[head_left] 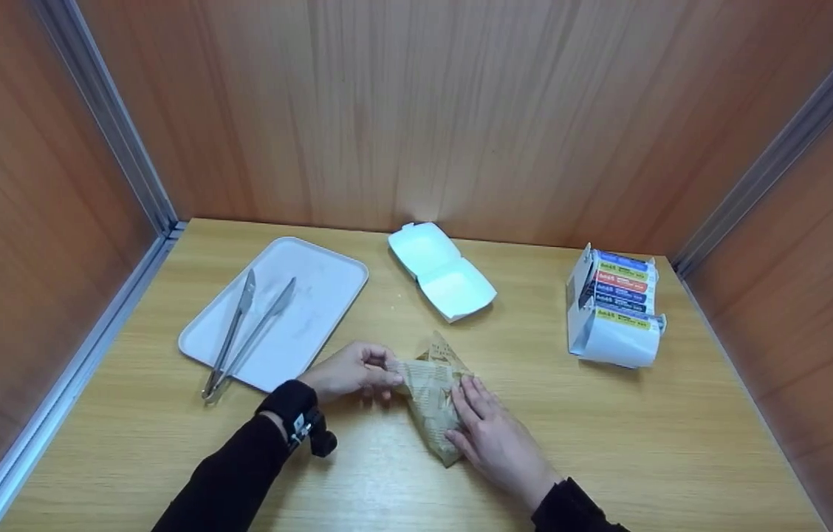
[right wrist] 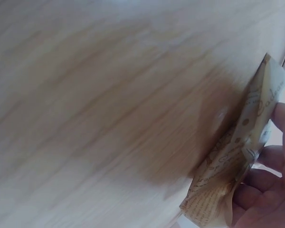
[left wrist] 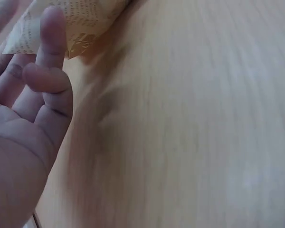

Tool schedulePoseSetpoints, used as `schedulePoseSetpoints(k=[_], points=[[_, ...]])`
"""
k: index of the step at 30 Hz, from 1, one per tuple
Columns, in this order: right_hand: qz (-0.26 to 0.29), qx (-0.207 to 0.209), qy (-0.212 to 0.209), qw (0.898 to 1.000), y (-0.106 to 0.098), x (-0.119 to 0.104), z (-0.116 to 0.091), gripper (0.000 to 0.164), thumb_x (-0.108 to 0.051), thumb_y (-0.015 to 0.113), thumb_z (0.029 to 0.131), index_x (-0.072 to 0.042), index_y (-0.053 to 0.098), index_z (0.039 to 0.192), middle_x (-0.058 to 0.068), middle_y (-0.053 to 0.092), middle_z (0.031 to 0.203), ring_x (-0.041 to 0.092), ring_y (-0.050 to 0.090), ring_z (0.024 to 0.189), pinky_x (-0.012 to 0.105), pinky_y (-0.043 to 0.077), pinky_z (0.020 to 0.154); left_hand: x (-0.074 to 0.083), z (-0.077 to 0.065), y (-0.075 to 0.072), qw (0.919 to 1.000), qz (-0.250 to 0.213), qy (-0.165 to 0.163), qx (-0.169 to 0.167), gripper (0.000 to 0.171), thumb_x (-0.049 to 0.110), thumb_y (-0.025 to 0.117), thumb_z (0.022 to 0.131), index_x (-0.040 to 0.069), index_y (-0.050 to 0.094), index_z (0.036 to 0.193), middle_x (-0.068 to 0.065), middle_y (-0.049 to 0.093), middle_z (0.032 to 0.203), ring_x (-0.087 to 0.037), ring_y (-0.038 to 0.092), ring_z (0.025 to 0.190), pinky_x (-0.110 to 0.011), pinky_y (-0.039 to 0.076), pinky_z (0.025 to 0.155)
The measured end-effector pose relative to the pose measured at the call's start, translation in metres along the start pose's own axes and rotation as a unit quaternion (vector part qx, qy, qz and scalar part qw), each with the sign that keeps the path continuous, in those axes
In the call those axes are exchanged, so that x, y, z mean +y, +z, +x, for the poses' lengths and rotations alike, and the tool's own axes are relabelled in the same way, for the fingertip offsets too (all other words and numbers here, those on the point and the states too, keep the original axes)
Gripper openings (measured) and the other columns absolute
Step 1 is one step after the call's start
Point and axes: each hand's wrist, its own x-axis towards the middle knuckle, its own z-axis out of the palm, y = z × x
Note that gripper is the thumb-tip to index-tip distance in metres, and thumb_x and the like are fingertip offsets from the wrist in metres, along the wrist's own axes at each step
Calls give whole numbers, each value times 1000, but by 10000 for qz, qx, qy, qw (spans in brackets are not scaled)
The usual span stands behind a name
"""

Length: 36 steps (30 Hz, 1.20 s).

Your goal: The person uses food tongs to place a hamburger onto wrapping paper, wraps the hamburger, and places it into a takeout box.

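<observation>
A folded piece of brown newsprint-patterned food wrapping paper (head_left: 430, 403) lies on the table between the two hands, pointed at its top and bottom. My left hand (head_left: 356, 373) pinches a flap at its left edge. In the left wrist view, the printed paper (left wrist: 85, 21) shows at the fingertips. My right hand (head_left: 494, 436) rests on the paper's right side with its fingers stretched out. The right wrist view shows the paper (right wrist: 228, 161) slightly raised along its edge. Whether anything lies inside the wrap is hidden.
Metal tongs (head_left: 228, 340) lie across a white tray (head_left: 324, 295) at left. Behind the paper stands an opened white clamshell box (head_left: 453, 284). A dispenser (head_left: 616, 310) with several coloured-label boxes is at right. Wooden panels (head_left: 416, 111) enclose the table's back and sides.
</observation>
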Motion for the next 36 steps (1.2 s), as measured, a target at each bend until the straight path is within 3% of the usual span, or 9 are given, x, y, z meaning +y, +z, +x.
schedulePoseSetpoints(k=[4,11,16,19,25,30,36], points=[[-19,-55,50,10000,0,-1,1,68,-39,61,109,4,45,159,30,42,165,45,42,155,56,40,125,-3,0,-1,9995,-233,-46,-213,6,13,71,102,12,68,97,-6,79,92,-13,71,74,-24,52,59],[-73,-91,53,9999,1,-3,2,70,-41,61,109,4,44,159,30,40,166,44,42,156,55,39,125,-4,2,0,9949,-825,-274,-511,17,2,55,109,11,56,94,-3,79,93,-13,79,82,-21,56,66],[-2,-65,74,10000,2,-3,3,70,-40,63,107,3,45,159,30,41,166,44,42,156,56,39,125,-3,7,0,9992,-264,-245,-156,12,-5,56,105,4,58,97,-4,72,87,-12,76,74,-20,52,62],[-63,24,24,10000,3,-3,3,69,-38,65,106,4,47,158,31,44,164,44,44,154,55,42,124,-4,9,0,9999,117,-44,24,10,-10,58,102,0,59,102,-2,68,83,-10,69,67,-19,47,58],[-30,35,18,10000,3,-4,2,72,-41,67,105,3,47,158,30,44,164,44,44,155,55,43,123,-4,9,2,9973,597,227,368,19,-16,54,97,-5,61,110,-3,63,82,-11,62,59,-21,49,55],[54,-34,24,10000,2,-4,2,84,-51,70,101,1,44,161,28,40,167,44,40,157,55,40,125,-1,4,2,9872,1247,403,912,20,-9,55,96,1,68,108,-5,66,85,-16,62,58,-26,52,52],[168,-80,26,9998,0,-2,2,88,-53,71,99,1,42,162,28,38,169,44,39,157,56,38,126,0,1,3,9827,1342,400,1216,6,8,69,103,4,72,101,-2,71,83,-15,66,61,-26,53,52]])
